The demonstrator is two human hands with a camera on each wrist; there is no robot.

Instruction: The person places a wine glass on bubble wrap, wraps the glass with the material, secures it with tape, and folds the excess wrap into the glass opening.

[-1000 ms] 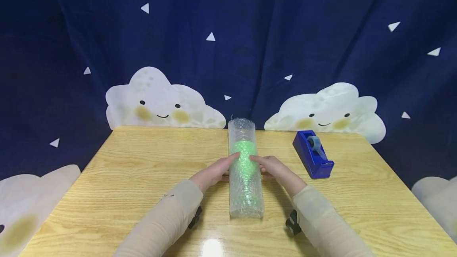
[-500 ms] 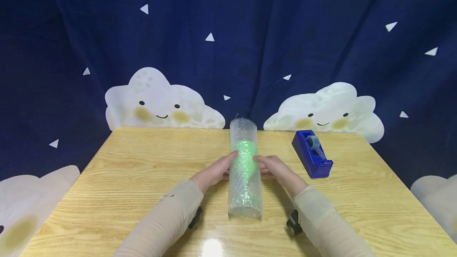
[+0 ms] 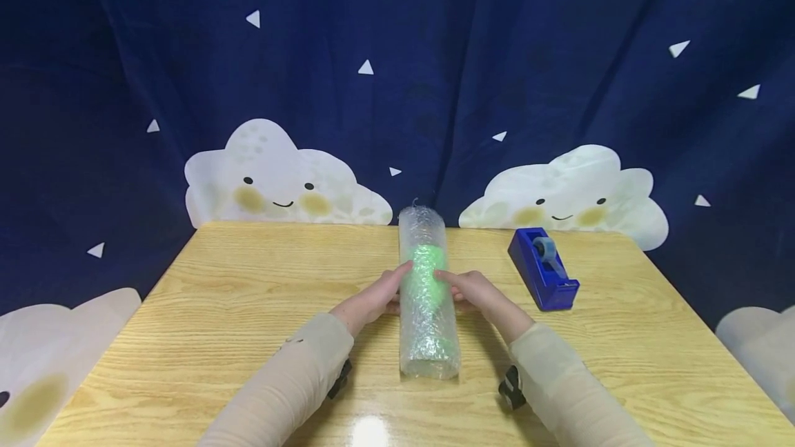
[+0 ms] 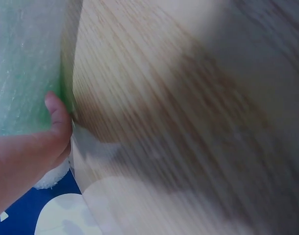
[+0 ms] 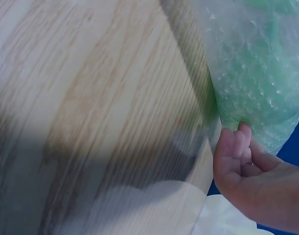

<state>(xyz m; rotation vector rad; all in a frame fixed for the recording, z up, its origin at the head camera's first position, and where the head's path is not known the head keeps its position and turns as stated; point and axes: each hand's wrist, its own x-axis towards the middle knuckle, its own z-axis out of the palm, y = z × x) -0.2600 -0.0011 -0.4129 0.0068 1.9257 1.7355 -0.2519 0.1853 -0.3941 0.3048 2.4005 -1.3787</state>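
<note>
Now bubble-wrapped roll (image 3: pixel 428 326) between fingers (image 3: pixel 401 272); near end shifted slightly right.

forearms (image 3: pixel 282 381) slant inward; left hand (image 3: pixel 374 295), right hand (image 3: pixel 481 295) facing, left fingers (image 3: pixel 393 308) seemingly curled

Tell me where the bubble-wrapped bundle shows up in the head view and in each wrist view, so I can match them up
Head: the bubble-wrapped bundle is just right of center, in the lower half, between the left hand and right hand.
Left wrist: along the left side, mostly upper left, cut off by the frame.
Right wrist: upper right, also cut off.
Shared landmark: the wood-grain table.
</note>
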